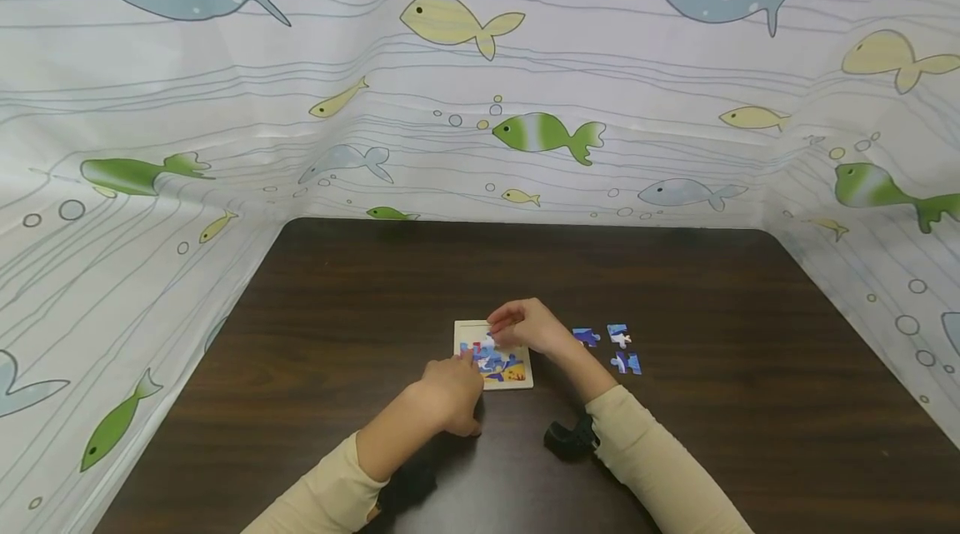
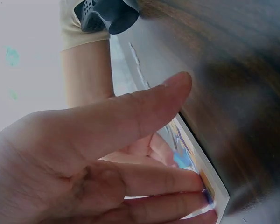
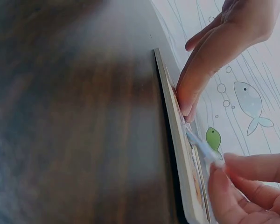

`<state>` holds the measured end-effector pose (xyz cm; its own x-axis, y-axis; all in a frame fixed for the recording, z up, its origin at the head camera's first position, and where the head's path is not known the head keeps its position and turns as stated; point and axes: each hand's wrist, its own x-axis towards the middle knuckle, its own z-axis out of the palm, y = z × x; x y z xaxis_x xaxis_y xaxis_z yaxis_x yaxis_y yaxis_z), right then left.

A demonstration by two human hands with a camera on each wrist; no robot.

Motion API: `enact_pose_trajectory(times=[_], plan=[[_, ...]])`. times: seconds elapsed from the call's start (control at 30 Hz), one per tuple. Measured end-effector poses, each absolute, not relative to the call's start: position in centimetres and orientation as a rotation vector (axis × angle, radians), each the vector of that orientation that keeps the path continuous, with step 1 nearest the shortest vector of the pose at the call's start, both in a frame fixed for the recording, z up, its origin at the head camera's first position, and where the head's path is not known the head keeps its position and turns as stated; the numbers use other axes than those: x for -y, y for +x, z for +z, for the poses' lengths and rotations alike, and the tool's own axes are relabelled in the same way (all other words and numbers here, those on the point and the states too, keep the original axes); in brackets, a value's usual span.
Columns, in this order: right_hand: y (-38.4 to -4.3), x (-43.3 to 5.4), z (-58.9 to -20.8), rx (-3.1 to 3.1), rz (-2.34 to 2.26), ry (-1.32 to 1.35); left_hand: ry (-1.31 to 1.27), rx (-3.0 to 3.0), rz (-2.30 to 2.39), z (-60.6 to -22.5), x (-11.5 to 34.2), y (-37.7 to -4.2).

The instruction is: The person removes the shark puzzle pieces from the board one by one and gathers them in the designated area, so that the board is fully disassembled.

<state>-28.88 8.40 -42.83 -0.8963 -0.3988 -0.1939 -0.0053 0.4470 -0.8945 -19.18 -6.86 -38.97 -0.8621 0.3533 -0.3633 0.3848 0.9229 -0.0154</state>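
A small square jigsaw puzzle tray (image 1: pixel 510 385) with a pale frame lies on the table, partly filled with colourful pieces. My left hand (image 1: pixel 453 391) reaches over its left side. In the right wrist view, fingertips of that hand press on the pieces, and in the left wrist view its fingers (image 2: pixel 154 182) look fairly straight, thumb held apart. Over the tray's upper right, my right hand (image 1: pixel 531 326) pinches a puzzle piece (image 3: pixel 204 148) between thumb and finger. That piece is tilted, its lower edge close to the tray; whether it touches cannot be told. Its picture is hidden.
Several loose jigsaw pieces (image 1: pixel 619 336) lie on the dark wooden table (image 1: pixel 360 284) to the right of the tray. Black devices (image 1: pixel 570 440) sit at both wrists. A white fish-patterned curtain (image 1: pixel 637 67) stands around the back and sides.
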Motion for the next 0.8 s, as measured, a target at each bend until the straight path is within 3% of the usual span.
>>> enact_pose_trajectory(times=[0.8], plan=[[-29.11, -8.62, -42.98, -2.263, -1.507, -0.24, 0.56, -2.728, -0.123, -38.99, 7.08, -19.43]])
